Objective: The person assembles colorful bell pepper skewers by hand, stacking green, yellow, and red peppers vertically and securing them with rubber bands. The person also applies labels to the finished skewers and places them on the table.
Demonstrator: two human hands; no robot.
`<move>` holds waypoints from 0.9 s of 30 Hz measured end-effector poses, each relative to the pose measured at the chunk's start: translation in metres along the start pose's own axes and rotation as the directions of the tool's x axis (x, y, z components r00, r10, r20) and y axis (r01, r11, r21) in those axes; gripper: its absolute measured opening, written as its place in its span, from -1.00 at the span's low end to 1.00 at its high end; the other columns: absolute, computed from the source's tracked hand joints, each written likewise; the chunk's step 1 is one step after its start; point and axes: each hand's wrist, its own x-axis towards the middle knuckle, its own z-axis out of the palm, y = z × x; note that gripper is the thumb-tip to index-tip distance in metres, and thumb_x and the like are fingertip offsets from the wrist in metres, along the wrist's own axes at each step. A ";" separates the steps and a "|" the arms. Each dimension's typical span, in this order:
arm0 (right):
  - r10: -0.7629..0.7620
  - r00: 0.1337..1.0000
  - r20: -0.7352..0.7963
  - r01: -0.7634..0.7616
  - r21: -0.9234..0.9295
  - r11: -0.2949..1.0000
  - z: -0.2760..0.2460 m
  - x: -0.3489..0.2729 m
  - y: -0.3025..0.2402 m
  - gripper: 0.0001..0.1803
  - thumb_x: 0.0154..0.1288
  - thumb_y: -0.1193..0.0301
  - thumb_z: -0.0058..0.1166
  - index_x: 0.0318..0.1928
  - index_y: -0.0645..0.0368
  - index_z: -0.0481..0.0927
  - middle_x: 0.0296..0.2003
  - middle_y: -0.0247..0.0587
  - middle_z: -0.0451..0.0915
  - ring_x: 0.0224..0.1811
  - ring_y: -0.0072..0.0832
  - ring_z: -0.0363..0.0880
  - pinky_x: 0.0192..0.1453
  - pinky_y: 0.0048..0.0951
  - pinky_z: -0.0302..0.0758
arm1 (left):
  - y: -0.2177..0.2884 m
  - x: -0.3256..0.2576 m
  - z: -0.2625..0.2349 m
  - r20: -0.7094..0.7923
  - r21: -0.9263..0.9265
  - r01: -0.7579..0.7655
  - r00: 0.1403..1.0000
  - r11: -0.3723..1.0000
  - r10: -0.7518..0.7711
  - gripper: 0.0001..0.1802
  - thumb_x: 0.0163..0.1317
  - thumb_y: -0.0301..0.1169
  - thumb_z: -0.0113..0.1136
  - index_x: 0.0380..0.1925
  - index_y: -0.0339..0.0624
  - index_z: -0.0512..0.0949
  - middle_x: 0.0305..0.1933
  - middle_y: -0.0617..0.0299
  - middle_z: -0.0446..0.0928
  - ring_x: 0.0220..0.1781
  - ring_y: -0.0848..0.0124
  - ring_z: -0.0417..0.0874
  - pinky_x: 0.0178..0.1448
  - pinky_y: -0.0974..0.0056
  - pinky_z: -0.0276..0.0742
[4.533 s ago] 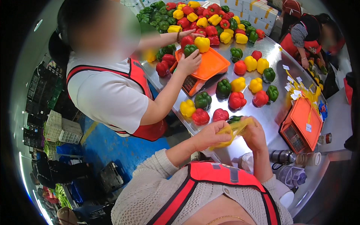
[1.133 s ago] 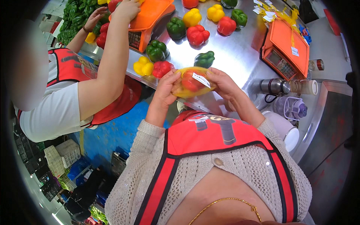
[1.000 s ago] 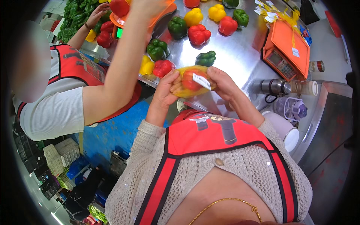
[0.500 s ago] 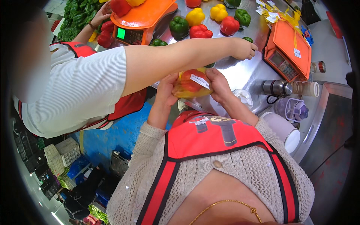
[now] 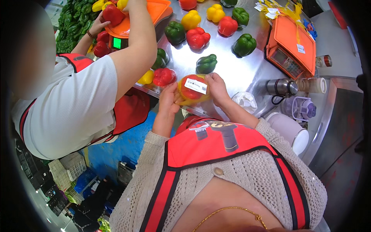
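Between my two hands is a yellow bag of bell peppers [image 5: 189,101] with a red pepper showing through and a white label [image 5: 195,86] facing up. My left hand [image 5: 168,102] grips its left side, and my right hand [image 5: 217,89] pinches its right edge. Just beyond the bag a green bell pepper [image 5: 206,63] lies on the metal table [image 5: 228,77]. A red bell pepper [image 5: 164,77] and a yellow one [image 5: 146,77] sit near the table's edge to the left.
At the left, a co-worker in a white sleeve [image 5: 89,96] holds a red pepper [image 5: 113,15] at an orange scale [image 5: 156,8]. Another orange scale [image 5: 295,42] stands right, beside a steel flask [image 5: 282,87] and a purple bottle [image 5: 299,107]. Crumpled white plastic [image 5: 245,101] lies near my right forearm.
The co-worker's arm has swung back from across the table to the left scale, where it bends. A green pepper now shows at the right. My bag has turned slightly, its label flatter toward me.
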 end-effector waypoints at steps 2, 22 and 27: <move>0.021 1.000 0.019 -0.021 0.011 1.000 0.000 0.002 0.006 -0.75 0.51 0.29 -0.02 -0.09 0.25 0.52 -0.26 -0.25 0.59 -0.26 -0.57 0.55 -0.09 -0.45 0.52 | -0.014 0.015 -0.021 -0.008 0.022 -0.043 0.999 0.999 0.043 -0.72 0.46 -0.28 0.07 -0.04 -0.25 0.56 -0.07 0.13 0.66 -0.06 0.30 0.71 0.05 0.15 0.65; -0.100 0.993 -0.056 0.103 0.048 0.994 -0.043 -0.041 0.017 -0.66 0.59 0.25 -0.15 0.08 0.28 0.49 -0.07 -0.21 0.58 -0.04 -0.50 0.52 0.12 -0.44 0.45 | -0.030 -0.037 0.059 0.110 0.256 -0.078 0.993 0.964 0.051 -0.55 0.43 -0.12 0.14 0.17 -0.16 0.47 0.13 0.18 0.59 0.03 0.33 0.64 0.02 0.21 0.61; -0.095 0.992 -0.089 0.093 -0.027 0.995 -0.034 -0.049 0.012 -0.70 0.59 0.24 -0.16 -0.14 0.24 0.44 -0.28 -0.23 0.50 -0.19 -0.52 0.42 0.00 -0.42 0.43 | -0.030 -0.045 0.058 0.141 0.259 -0.055 0.990 0.964 0.018 -0.51 0.43 -0.09 0.16 0.20 -0.16 0.47 0.15 0.18 0.58 0.03 0.33 0.64 -0.01 0.24 0.61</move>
